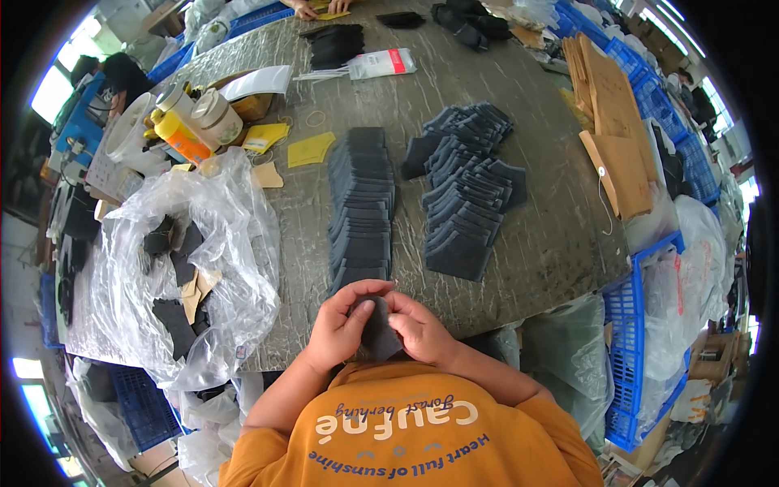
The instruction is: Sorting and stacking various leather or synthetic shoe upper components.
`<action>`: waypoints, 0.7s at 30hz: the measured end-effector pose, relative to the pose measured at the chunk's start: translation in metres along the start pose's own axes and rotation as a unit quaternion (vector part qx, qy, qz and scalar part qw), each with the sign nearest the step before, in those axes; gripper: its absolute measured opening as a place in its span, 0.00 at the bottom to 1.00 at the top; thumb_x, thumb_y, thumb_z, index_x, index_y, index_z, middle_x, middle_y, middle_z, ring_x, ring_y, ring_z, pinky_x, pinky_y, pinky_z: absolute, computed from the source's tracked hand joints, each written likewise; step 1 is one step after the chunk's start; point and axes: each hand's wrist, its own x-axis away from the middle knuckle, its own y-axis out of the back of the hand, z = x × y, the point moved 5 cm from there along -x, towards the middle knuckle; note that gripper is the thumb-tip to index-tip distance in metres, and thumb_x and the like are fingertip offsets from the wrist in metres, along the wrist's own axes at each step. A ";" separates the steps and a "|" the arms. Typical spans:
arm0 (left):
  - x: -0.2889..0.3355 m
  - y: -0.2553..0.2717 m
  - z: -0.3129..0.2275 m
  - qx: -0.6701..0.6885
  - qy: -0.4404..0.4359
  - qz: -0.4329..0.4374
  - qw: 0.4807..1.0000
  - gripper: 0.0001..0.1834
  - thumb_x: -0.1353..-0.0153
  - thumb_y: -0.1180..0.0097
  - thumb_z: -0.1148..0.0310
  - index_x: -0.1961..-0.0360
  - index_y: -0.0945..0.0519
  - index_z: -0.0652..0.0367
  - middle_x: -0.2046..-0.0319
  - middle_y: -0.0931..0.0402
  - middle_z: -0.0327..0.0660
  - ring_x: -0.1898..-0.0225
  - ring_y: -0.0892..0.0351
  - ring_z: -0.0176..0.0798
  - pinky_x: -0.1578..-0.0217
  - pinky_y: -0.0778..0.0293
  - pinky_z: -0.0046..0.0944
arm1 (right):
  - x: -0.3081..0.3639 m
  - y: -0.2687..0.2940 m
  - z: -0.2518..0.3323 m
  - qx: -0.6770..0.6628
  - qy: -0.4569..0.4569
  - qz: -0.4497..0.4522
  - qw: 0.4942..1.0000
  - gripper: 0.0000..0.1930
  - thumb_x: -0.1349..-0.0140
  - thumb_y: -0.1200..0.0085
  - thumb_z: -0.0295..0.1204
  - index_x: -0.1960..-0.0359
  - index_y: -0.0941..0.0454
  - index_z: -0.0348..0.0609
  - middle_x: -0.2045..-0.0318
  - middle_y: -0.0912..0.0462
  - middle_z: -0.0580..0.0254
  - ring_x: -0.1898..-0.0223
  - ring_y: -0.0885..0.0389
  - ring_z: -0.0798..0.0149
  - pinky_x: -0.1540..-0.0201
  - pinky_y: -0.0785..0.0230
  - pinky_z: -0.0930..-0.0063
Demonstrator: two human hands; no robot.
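The straight overlapping row (pixel 361 211) of dark grey pieces runs away from the person across the worn table (pixel 560 252), and just off its near end a single dark piece (pixel 380 331) is held in front of the orange shirt (pixel 422 422). The left hand (pixel 334 326) is mostly closed, its thumb pressed on the piece's left side and its fingers curled behind. The right hand (pixel 423 331) is partly curled, pinching the piece's right side between thumb and fingers. To the right of the row lies a looser group (pixel 469 191) of similar overlapping pieces, with tan paper (pixel 618 174) farther right. Left of the row spreads a clear plastic bag (pixel 258 243) holding dark scraps (pixel 173 325); a yellow card (pixel 311 151) lies just beside the row's far left corner. Beyond the row are a white-and-red packet (pixel 381 64) and a dark stack (pixel 334 46).
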 end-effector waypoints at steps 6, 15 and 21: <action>-0.002 -0.004 -0.046 -0.392 -0.177 0.053 0.901 0.15 0.59 0.36 0.77 0.65 0.19 0.56 0.59 0.24 0.39 0.62 0.24 0.44 0.66 0.24 0.38 | 0.006 0.004 -0.008 0.082 -0.013 0.051 0.995 0.12 0.38 0.62 0.22 0.55 0.28 0.42 0.70 0.29 0.75 0.71 0.34 0.80 0.67 0.40 0.85; 0.010 -0.004 -0.032 -0.406 -0.206 0.039 0.890 0.14 0.66 0.33 0.74 0.73 0.20 0.53 0.66 0.24 0.35 0.68 0.26 0.43 0.72 0.27 0.38 | 0.007 0.002 -0.016 0.022 -0.097 0.063 0.993 0.15 0.38 0.64 0.22 0.53 0.27 0.39 0.58 0.23 0.61 0.56 0.27 0.72 0.50 0.35 0.77; 0.022 0.029 -0.016 -0.359 -0.150 -0.088 0.917 0.09 0.60 0.34 0.75 0.74 0.20 0.57 0.74 0.24 0.37 0.74 0.26 0.40 0.74 0.29 0.36 | -0.002 0.040 -0.003 -0.360 0.059 -0.093 0.926 0.09 0.39 0.66 0.24 0.68 0.30 0.41 0.60 0.21 0.44 0.48 0.27 0.44 0.44 0.33 0.53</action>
